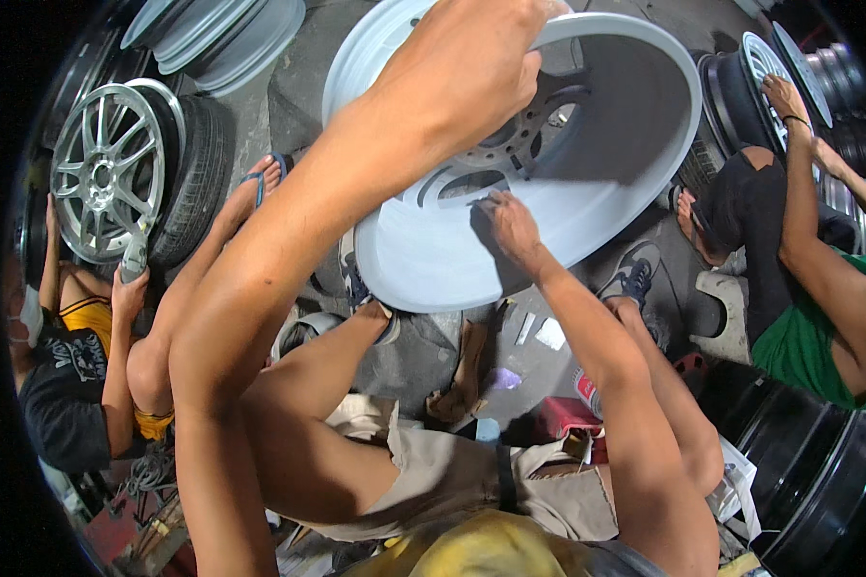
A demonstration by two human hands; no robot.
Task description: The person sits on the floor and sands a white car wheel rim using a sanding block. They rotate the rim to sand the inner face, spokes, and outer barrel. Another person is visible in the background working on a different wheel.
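Wheel rim [582,213], left hand [486,69] outstretched at its edge, grip unclear, right hand [512,229] lower, pinched around dark piece [476,204]

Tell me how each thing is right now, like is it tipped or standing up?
Big gray wheel: tipped at a slant
Left hand: at the wheel's upper edge; grip partly hidden
Right hand: fingers bent, pinching the small dark thing
Small dark thing: held against the wheel's inside
Silver wheel: standing up
Tire: standing up
Red box: partly hidden; can't tell if open
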